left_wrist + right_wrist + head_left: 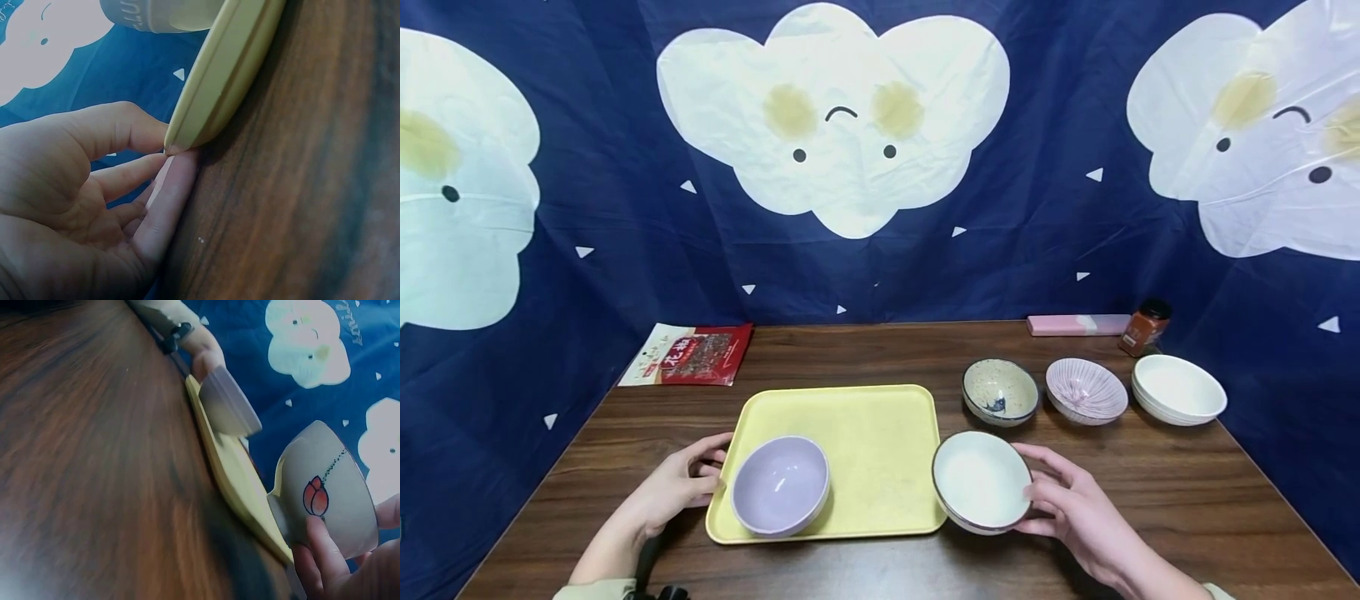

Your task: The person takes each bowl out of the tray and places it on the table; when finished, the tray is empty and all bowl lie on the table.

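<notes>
My left hand (672, 487) is at the left edge of a yellow rectangular tray (880, 458), and in the left wrist view its thumb and fingers pinch the tray's rim (209, 81). On the tray's left part stands a lilac bowl (781, 486), upright. My right hand (1078, 512) grips a white bowl (982, 482) with a dark rim by its right side. In the right wrist view this bowl (344, 487) bears a red flower bud outside, and fingers touch its side and rim. It overlaps the tray's right edge in the head view.
Behind the held bowl stand a speckled bowl (1000, 392), a striped pinkish bowl (1086, 390) and stacked white bowls (1180, 390). A spice jar (1145, 327) and a pink box (1077, 325) lie at the back right. A red-and-white packet (688, 355) lies back left on the wooden table (865, 354).
</notes>
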Demonstrator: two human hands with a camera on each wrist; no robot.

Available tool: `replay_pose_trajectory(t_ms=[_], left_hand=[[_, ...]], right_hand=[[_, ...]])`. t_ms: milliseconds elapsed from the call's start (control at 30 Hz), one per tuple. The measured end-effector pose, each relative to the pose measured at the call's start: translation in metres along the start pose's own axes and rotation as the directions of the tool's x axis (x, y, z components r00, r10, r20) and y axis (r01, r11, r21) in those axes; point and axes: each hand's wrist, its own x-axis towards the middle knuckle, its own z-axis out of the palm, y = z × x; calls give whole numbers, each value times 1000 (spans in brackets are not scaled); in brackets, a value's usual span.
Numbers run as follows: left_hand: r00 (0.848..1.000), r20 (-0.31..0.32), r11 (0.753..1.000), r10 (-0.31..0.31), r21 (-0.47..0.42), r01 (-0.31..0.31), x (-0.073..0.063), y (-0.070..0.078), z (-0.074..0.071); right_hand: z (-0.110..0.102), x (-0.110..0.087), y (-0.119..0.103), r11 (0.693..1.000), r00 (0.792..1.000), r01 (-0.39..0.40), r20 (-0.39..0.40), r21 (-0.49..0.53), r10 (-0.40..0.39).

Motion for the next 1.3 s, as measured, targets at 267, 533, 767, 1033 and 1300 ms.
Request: replay_pose_trajectory(t_ms=[267,533,767,1033,1300], left_hand=[[999,-15,1000,-31,3,31,0,0,0],[1000,-19,1000,-25,-2,25,-1,2,0],[1000,-1,1000,-2,-11,2,-1,1,0],[1000,-13,1000,-21,-5,21,0,-1,0],[1000,1,1000,-8,-1,8,0,-1,-1]], right_hand=[[-30,-13,6,999,1000,-10,-1,32,10],[-44,-17,9,1000,998,-27,-60,5,27],[-46,-18,14,999,992,-45,-119,-20,43],[-51,-18,17,998,995,-43,-87,-35,40],[-55,-14,9,975,992,13,-116,-222,-40]])
